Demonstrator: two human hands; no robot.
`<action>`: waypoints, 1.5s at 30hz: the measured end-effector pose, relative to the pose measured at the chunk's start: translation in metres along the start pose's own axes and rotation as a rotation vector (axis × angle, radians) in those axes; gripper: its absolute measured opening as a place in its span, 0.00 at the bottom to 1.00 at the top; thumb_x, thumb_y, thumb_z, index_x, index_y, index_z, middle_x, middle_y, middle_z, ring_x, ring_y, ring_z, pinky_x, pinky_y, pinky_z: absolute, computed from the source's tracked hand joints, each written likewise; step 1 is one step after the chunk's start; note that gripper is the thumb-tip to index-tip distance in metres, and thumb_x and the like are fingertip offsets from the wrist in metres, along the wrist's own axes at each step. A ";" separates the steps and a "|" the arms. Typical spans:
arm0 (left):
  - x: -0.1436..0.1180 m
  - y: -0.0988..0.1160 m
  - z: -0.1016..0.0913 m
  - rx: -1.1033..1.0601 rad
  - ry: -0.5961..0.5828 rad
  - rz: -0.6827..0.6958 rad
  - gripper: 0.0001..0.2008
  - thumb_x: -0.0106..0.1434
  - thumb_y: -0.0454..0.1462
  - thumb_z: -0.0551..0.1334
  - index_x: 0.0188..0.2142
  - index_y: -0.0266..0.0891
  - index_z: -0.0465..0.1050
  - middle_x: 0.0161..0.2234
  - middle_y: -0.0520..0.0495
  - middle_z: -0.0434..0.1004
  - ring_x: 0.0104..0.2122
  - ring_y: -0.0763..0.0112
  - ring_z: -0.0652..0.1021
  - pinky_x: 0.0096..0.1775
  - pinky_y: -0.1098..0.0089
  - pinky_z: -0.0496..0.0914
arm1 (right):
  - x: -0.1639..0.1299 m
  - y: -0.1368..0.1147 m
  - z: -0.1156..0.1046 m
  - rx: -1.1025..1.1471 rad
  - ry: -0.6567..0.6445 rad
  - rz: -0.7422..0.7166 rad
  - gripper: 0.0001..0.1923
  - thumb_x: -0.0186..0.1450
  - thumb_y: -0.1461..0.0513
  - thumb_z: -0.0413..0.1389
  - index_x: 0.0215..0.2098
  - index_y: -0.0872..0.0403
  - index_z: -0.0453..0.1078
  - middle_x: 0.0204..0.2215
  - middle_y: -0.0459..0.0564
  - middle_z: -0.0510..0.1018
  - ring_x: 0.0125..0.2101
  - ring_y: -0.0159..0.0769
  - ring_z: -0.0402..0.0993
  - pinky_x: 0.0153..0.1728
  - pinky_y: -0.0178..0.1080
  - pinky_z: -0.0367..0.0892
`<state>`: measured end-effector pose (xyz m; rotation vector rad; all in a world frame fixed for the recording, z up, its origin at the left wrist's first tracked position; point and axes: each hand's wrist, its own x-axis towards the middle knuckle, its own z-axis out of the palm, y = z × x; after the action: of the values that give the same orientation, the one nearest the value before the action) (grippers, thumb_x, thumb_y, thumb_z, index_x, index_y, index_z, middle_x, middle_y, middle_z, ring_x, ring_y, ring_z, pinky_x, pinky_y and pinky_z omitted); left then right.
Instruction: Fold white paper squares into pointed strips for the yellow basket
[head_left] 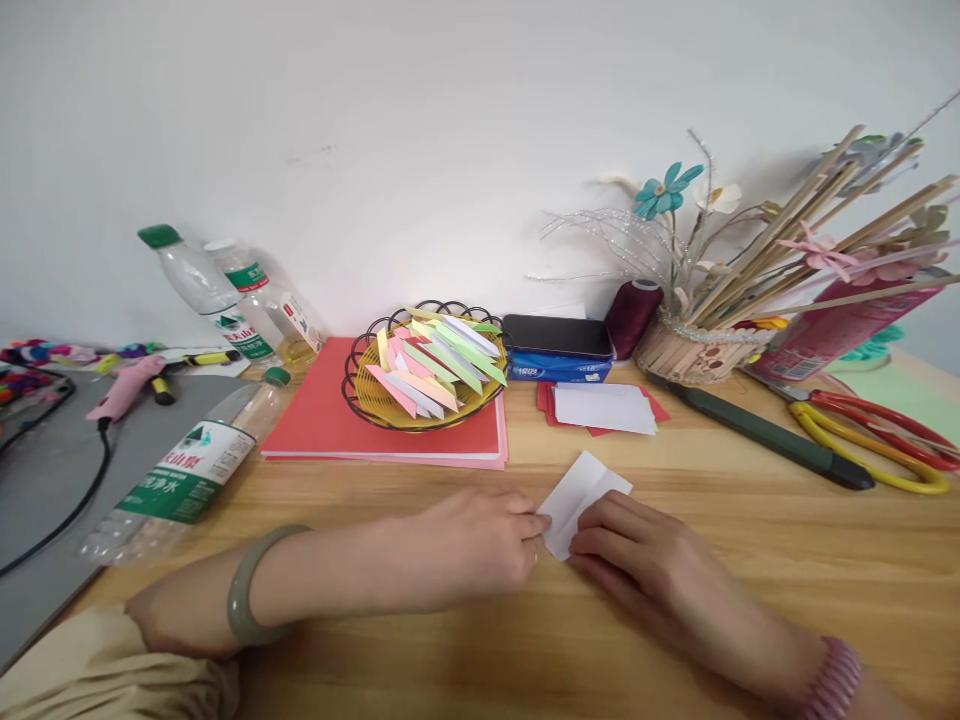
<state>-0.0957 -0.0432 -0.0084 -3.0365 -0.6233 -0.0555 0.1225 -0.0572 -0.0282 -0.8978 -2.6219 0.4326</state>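
A small folded white paper (581,490) lies on the wooden table (712,560) near the front. My left hand (472,545) pinches its near left corner with the fingertips. My right hand (637,555) presses down on its near edge from the right. Both hands rest on the table. The far part of the paper sticks out beyond my fingers. A green bangle (244,590) is on my left wrist and a pink band (832,680) on my right.
A black wire basket (360,385) with several folded coloured paper strips sits on red sheets (315,420). Behind lie white and red paper squares (604,408), a phone on a tissue pack (556,348), scissors (870,430), a dark pen (765,435), water bottles (187,465) and a pink glue gun (124,388).
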 end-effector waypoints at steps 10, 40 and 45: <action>-0.003 0.026 0.014 0.233 0.076 0.029 0.11 0.59 0.31 0.58 0.40 0.27 0.72 0.43 0.34 0.75 0.40 0.62 0.75 0.43 0.65 0.68 | 0.006 0.000 0.001 0.149 -0.021 0.246 0.09 0.66 0.64 0.46 0.29 0.54 0.65 0.29 0.49 0.70 0.29 0.34 0.68 0.30 0.38 0.64; -0.002 0.054 0.045 0.364 0.313 -0.181 0.15 0.62 0.30 0.50 0.44 0.25 0.70 0.42 0.31 0.75 0.40 0.56 0.77 0.32 0.64 0.72 | 0.007 -0.004 0.007 0.049 0.047 0.294 0.08 0.63 0.66 0.47 0.26 0.54 0.62 0.26 0.48 0.70 0.25 0.33 0.66 0.27 0.36 0.63; -0.002 0.056 0.044 0.379 0.288 -0.186 0.14 0.62 0.30 0.51 0.43 0.25 0.70 0.42 0.29 0.75 0.40 0.55 0.77 0.32 0.64 0.72 | 0.007 -0.005 0.008 0.023 0.064 0.291 0.08 0.63 0.66 0.47 0.26 0.53 0.61 0.26 0.48 0.69 0.26 0.34 0.66 0.27 0.36 0.63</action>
<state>-0.0740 -0.0931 -0.0543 -2.5374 -0.7843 -0.3328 0.1108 -0.0579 -0.0321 -1.2700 -2.4306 0.4956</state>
